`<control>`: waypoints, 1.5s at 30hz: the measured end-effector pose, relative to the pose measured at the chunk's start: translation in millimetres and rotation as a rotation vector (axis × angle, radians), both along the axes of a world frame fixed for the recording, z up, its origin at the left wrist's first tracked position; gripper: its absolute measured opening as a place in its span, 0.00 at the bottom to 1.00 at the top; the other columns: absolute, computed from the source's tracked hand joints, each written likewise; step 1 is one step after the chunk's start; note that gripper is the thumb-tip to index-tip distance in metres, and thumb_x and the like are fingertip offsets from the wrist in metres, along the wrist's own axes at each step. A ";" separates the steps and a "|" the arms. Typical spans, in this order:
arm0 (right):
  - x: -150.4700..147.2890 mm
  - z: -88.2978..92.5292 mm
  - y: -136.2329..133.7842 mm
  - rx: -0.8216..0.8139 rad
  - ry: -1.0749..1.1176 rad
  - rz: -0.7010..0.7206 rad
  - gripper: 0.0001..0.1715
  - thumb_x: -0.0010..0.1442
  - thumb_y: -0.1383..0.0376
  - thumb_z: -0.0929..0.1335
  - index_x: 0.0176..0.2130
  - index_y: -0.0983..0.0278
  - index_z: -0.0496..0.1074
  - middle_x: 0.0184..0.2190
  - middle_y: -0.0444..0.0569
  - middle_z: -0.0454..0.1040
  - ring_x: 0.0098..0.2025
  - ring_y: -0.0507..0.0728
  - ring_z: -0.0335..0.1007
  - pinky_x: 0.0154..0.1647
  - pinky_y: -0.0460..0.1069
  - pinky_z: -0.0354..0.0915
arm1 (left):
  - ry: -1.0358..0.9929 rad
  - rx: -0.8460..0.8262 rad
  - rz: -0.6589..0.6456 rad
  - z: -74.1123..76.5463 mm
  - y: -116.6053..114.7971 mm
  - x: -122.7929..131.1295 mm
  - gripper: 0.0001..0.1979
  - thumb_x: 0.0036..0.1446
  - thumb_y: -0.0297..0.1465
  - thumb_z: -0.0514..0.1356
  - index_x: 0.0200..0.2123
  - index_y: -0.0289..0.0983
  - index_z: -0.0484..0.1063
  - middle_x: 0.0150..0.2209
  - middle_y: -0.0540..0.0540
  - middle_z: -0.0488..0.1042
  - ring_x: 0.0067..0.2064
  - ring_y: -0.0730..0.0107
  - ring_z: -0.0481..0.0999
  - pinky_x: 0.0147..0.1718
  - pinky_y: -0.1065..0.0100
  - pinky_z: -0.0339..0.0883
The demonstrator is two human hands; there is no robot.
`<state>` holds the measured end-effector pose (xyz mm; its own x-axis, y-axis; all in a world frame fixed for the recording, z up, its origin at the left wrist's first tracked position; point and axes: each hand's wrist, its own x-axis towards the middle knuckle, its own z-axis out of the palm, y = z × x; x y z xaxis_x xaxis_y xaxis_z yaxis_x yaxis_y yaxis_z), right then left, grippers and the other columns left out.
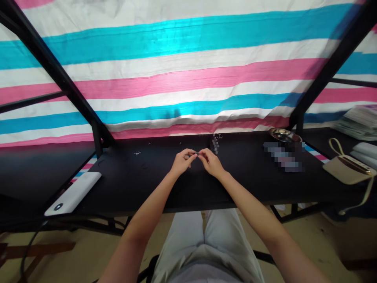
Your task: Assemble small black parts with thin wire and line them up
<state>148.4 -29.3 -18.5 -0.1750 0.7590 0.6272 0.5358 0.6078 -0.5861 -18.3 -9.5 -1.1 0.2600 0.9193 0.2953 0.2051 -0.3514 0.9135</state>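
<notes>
Evidently the left hand [182, 162] and right hand [212, 163] each pinch one end of a tiny dark piece [196, 153], its long axis left-to-right, just over the black table [138, 179] near its far edge.

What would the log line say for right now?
left hand: pinching tiny piece | right hand: pinching same piece | surface: black table | nearby: bead-like bits
</notes>
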 end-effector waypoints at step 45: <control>61.8 -4.4 19.0 -0.598 -0.373 -0.519 0.14 0.54 0.56 0.67 0.36 0.62 0.74 0.34 0.51 0.75 0.37 0.58 0.71 0.34 0.47 0.61 | 0.590 0.302 0.007 -10.2 5.9 -9.5 0.13 0.57 0.37 0.51 0.30 0.37 0.72 0.23 0.50 0.71 0.23 0.76 0.65 0.24 0.74 0.56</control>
<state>210.2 -10.3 -22.9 0.1700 0.9830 0.0695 0.8798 -0.1196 -0.4601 -27.8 -3.5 -11.3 0.4510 0.8206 0.3509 0.6440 -0.5714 0.5087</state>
